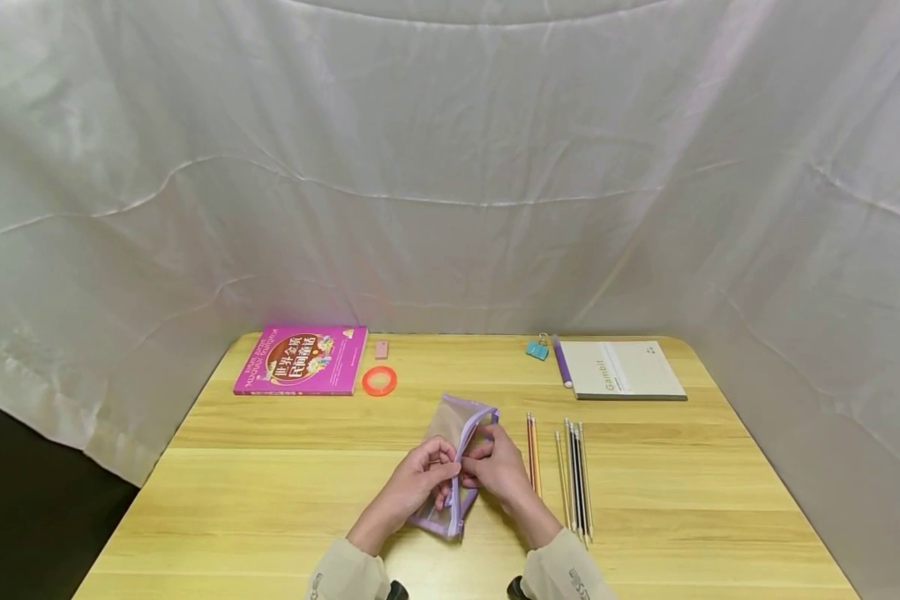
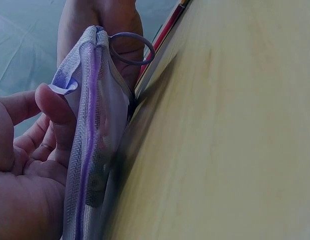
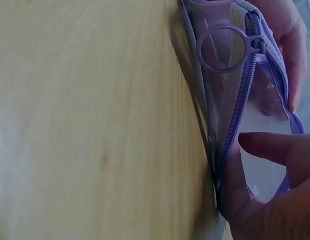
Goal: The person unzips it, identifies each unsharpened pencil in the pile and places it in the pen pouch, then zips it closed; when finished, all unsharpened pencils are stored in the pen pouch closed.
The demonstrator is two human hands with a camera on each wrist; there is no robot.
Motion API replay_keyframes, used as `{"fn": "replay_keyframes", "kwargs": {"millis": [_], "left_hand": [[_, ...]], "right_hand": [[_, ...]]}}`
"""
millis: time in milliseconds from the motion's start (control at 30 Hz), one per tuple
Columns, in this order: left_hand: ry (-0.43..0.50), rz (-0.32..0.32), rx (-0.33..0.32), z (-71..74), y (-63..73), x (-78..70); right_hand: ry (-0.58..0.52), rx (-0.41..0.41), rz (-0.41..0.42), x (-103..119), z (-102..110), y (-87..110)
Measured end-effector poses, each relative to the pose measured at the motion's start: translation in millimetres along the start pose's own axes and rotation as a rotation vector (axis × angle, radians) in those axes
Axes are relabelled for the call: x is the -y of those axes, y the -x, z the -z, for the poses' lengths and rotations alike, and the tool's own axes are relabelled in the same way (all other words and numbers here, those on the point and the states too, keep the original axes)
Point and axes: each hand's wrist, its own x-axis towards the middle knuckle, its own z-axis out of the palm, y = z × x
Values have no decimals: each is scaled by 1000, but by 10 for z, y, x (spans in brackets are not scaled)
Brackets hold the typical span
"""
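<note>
A translucent zip pencil case (image 1: 441,423) with purple edging lies at the front middle of the table, its zip undone along the top. The left hand (image 1: 412,482) pinches one side of the opening between thumb and fingers. On the other side, the right hand (image 1: 504,468) holds the zip edge near its middle, thumb and forefinger close together in the right wrist view. A round purple zip pull (image 3: 200,48) hangs at one end of the zip. In the left wrist view, the left thumb stands beside a fabric tab (image 2: 64,82) at the case's end. Some fingertips are hidden behind the case.
Pencils (image 1: 534,458) and another group of pencils (image 1: 577,483) lie to the right. Farther back are a pink book (image 1: 322,362), an eraser (image 1: 381,350), an orange tape ring (image 1: 366,382), blue clips (image 1: 537,351), a purple pen (image 1: 562,364) and a notebook (image 1: 633,369). Pale curtains (image 1: 450,167) surround the table.
</note>
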Motion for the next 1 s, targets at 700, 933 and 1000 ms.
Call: {"fn": "replay_keyframes", "kwargs": {"millis": [700,933,1000], "left_hand": [[-19,-9,-30,1,-7,11],[-16,-16,-29,-9,1,-6],[-12,-17,-24,-15,-1,-3]], "right_hand": [[5,-83,-6,180,731,51],[52,-100,-50,66,1031,30],[63,-102,-53,27,1066,25]]}}
